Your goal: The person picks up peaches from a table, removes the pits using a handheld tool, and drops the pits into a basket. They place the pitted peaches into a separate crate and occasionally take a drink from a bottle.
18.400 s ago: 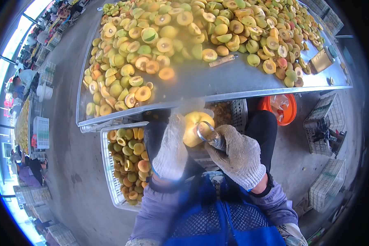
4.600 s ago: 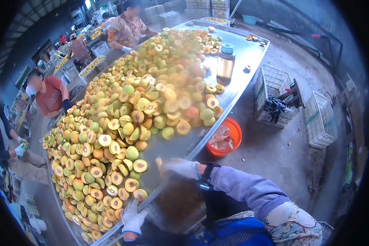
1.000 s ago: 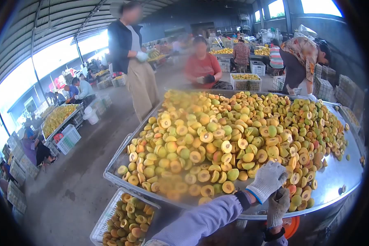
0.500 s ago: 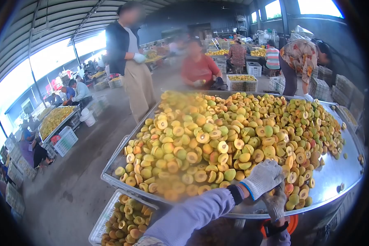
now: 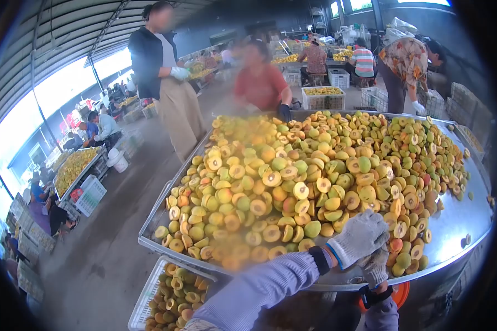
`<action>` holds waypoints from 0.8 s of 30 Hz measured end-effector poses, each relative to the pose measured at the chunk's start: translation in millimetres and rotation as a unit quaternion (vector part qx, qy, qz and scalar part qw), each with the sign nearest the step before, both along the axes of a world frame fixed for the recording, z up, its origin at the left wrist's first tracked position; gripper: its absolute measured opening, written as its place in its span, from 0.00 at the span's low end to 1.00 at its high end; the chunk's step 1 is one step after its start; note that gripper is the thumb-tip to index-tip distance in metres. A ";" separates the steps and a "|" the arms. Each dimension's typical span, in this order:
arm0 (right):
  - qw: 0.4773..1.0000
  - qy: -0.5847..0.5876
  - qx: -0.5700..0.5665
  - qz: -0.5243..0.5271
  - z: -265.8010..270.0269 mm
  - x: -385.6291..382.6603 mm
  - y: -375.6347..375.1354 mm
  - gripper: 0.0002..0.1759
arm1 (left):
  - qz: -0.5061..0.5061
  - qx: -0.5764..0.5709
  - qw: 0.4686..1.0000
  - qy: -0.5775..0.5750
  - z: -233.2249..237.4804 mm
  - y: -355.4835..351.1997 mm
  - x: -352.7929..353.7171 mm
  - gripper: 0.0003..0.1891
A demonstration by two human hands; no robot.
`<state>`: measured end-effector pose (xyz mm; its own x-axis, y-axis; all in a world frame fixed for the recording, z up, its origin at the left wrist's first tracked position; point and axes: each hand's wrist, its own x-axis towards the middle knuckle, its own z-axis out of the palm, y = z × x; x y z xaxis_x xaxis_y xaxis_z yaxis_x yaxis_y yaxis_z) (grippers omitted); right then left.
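My left hand [image 5: 360,238], in a pale knit work glove, is closed with its fingers curled over at the front of the fruit heap. Just below it and partly covered by it, my right hand [image 5: 376,266] is gloved too and closed. The two hands touch, and whatever lies between them is hidden. Around them spread halved apricots [image 5: 309,229], yellow-green, many with the cut face and stone showing. They are heaped on a metal-topped table [image 5: 453,231], whose front edge runs beneath my wrists.
A white crate [image 5: 144,300] of apricot halves stands at the table's front left. An orange-red bucket [image 5: 401,295] sits below the front edge. Across the table is a person in red [image 5: 262,83]; another person stands [image 5: 160,71] at the left. A person in a floral top bends at the right.
The view has shifted slightly. My hands stay together at the same spot by the heap. The person in red has brought a dark-gloved hand to the heap's far edge.
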<state>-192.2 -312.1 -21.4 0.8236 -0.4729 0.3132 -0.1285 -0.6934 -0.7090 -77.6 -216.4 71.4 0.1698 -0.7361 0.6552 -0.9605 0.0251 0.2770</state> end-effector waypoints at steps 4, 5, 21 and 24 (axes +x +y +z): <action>0.995 -0.050 0.084 0.007 -11.6 -0.7 -5.2 0.29 | 0.087 0.018 0.995 0.041 4.1 -0.7 -18.1 0.11; 0.993 -0.059 0.103 0.011 -14.9 -0.9 -6.8 0.29 | 0.080 0.021 0.995 0.047 4.5 0.1 -19.2 0.11; 0.936 -0.109 0.334 0.020 -51.2 5.9 -20.1 0.27 | 0.044 0.236 0.970 -0.040 39.9 14.5 -3.9 0.16; 0.958 -0.093 0.270 0.027 -44.7 8.1 -20.2 0.27 | -0.033 0.233 0.972 -0.031 46.3 15.2 6.1 0.19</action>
